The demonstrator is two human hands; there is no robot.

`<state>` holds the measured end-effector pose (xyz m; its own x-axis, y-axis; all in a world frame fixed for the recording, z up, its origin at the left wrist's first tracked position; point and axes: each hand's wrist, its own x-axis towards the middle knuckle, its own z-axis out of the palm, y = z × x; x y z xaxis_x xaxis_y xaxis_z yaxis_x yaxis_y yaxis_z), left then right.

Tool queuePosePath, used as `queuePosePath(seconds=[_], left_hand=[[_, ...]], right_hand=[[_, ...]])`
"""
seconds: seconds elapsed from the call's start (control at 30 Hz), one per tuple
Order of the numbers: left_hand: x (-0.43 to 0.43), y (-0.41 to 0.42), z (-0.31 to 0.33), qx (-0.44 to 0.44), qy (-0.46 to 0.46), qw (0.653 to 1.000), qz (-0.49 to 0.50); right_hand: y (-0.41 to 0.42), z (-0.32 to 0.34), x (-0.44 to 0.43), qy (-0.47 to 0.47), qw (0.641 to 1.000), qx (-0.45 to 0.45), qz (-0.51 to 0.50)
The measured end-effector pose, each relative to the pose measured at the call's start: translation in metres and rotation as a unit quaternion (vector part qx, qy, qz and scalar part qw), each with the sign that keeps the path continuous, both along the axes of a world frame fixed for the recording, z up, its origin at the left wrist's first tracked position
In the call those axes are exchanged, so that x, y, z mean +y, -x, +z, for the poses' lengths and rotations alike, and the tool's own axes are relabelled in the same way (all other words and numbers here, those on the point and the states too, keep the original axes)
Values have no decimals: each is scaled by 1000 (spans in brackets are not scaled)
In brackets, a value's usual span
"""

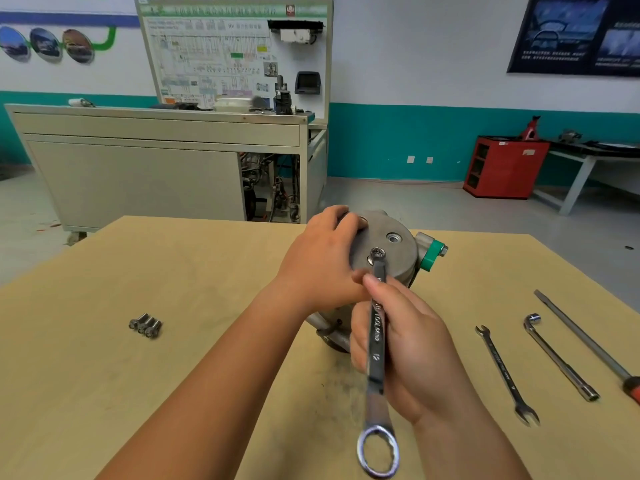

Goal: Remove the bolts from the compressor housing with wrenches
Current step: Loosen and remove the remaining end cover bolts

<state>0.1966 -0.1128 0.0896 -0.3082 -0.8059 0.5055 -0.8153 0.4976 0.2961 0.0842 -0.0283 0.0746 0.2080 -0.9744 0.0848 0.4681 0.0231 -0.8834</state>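
A grey metal compressor housing [398,258] stands on the wooden table [207,271], its round end face turned up toward me. My left hand [322,258] grips the housing's left side and top edge. My right hand [408,341] holds the shaft of a double ring wrench [376,341], whose small far ring sits over a bolt [377,252] on the end face. The wrench's large ring hangs free near me. Three removed bolts [146,326] lie together on the table to the left.
To the right on the table lie an open-end wrench [505,372], an L-shaped socket wrench [557,358] and a long screwdriver [588,341] with a red handle. Beyond the table stand a grey training bench [156,161] and a red cabinet [502,168].
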Motion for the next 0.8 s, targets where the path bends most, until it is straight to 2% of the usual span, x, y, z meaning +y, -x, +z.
queuePosePath(seconds=[0.33, 0.43, 0.53, 0.63, 0.7, 0.8], left_hand=[[0, 0, 0, 4, -4, 1000, 3], [3, -1, 2, 19, -9, 1000, -8], [2, -3, 2, 26, 0, 1000, -17], [1, -4, 3, 18, -4, 1000, -21], [1, -2, 3, 17, -8, 1000, -23], [1, -3, 3, 19, -10, 1000, -22]], right_hand=[[17, -3, 4, 17, 999, 22, 33], [44, 5, -8, 15, 992, 55, 116], [82, 15, -43, -1, 963, 110, 246], [105, 17, -78, -33, 925, 55, 373], [111, 19, -88, -33, 923, 65, 377], [114, 26, -98, 15, 911, 100, 400]])
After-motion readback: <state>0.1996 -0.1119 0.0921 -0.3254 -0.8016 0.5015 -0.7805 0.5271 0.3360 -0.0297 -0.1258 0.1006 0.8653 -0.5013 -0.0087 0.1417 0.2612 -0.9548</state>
